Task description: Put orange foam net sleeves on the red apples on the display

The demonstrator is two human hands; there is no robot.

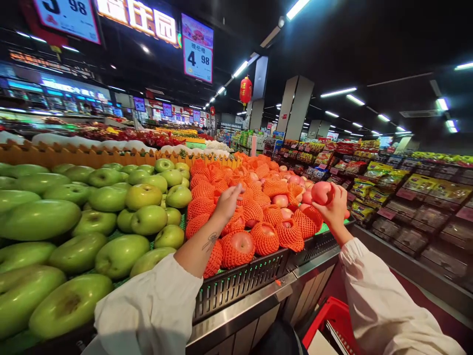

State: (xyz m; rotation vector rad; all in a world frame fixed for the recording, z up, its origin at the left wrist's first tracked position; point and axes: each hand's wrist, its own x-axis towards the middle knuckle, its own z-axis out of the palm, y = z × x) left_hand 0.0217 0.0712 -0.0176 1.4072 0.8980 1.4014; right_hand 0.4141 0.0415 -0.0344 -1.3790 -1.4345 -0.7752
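My right hand (334,209) is closed round a pinkish-red apple (320,193), lifted at the right end of the apple display. No foam net shows on this apple. Stretched over the netted apples, my left hand (227,203) has its fingers extended and holds nothing that I can see. Beneath it lie red apples in orange foam nets (242,244), heaped in a black slotted crate (240,278). Bare pinkish apples (280,200) show among the nets near my right hand.
Large green apples (121,256) fill the display on the left. A red shopping basket (327,315) is below at the right, beyond the metal shelf edge (236,318). Snack shelves (417,197) line the right side. Price signs (197,49) hang overhead.
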